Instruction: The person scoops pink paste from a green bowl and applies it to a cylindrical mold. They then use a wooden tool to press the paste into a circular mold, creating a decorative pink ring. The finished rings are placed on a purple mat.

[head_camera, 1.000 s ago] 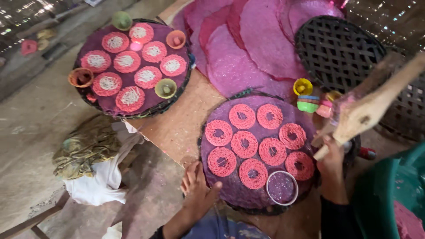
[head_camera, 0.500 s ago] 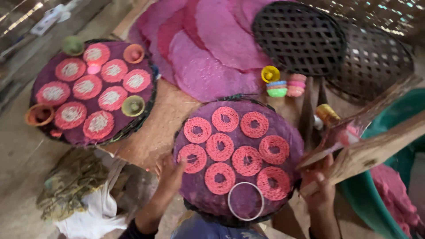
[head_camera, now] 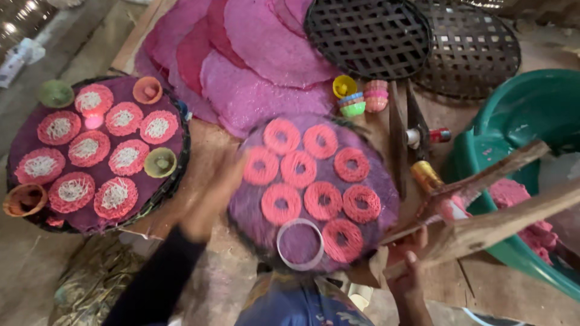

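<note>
Nearest, the right hand (head_camera: 408, 265) is gripping the wooden press (head_camera: 483, 205), keeping it poised beside the round tray (head_camera: 254, 211) of pink noodle rings (head_camera: 317, 175). The left hand (head_camera: 208, 202), blurred so I cannot tell its fingers, is hovering at the tray's edge. Beyond, purple sheets (head_camera: 254, 60) are lying spread.

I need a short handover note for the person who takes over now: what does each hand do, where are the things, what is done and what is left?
Left hand: blurred, at the left edge of the near tray; grip unclear.
Right hand: closed on the wooden press, held at the tray's right side.
Near tray: nine pink noodle rings laid on it, and one white ring mould at the front with no noodles inside.
Far tray, on the left: already covered with rings.
Green tub, on the right: pink dough remains.
</note>
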